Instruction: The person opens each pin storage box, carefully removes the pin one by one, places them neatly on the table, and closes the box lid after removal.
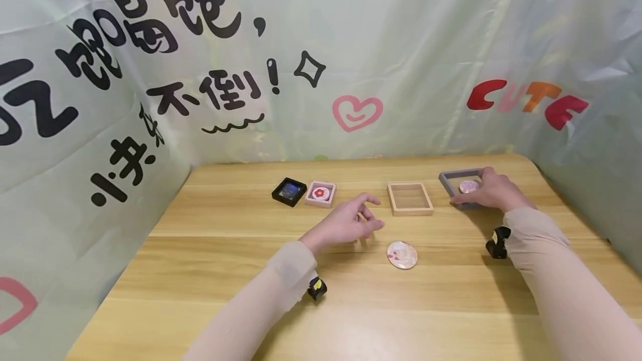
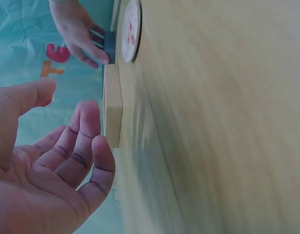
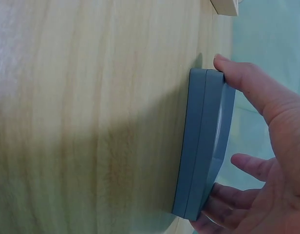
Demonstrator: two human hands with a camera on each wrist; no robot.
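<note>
At the right back of the table, my right hand [image 1: 494, 189] grips a grey square display frame [image 1: 445, 184] across its width. In the right wrist view the thumb lies on one end of the grey frame [image 3: 196, 146] and the fingers on the other. A small round pinkish badge [image 1: 469, 186] shows inside that frame. My left hand [image 1: 346, 220] hovers over the middle of the table, fingers loosely bent and holding nothing. Nearest to it are a light wooden square frame [image 1: 391, 200] and a larger round badge with a pink pattern [image 1: 402, 255], lying flat.
A black square frame [image 1: 289, 191] with a dark blue piece inside stands at the back left, beside a pink frame [image 1: 321, 194] holding a red-flower badge. Pale cloth walls [image 1: 411, 43] with printed lettering enclose the wooden table [image 1: 210, 272] at the back and sides.
</note>
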